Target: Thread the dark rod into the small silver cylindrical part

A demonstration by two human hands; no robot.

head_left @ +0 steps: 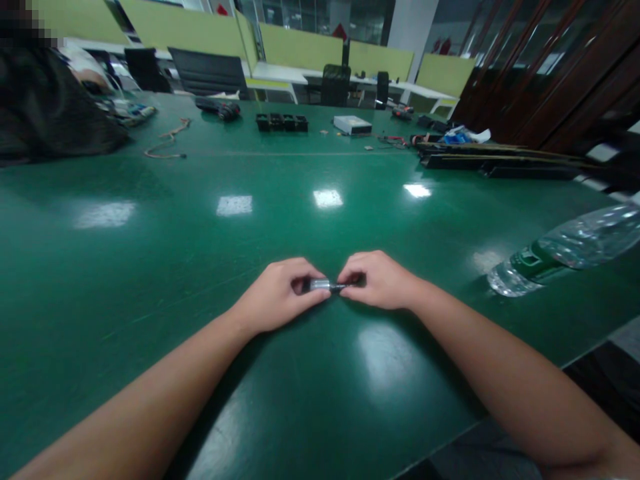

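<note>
Just below centre frame, a small silver-and-black object [321,285] was pinched by the left hand [281,293] and right hand [381,280], both nearly closed; an uneven pull could have sent it skidding across the glossy table [300,393].

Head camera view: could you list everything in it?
Small object: one, silver and black, between hands
Table: one, green, centre
Bottle: one, clear, right
Blocks: four, black, far middle
Box: one, pale, beside blocks
Cord: one, pale, far left
Strips: several, mostly black, far right
Small clutter: several, mixed, far edge
Chairs: several, black, background
Partitions: several, yellow-green, background
Cabinet: one, red-brown, upper right
Other person: one, dark clothing, left edge
Left hand: one, bare, at silver part
Right hand: one, bare, at black end
</note>
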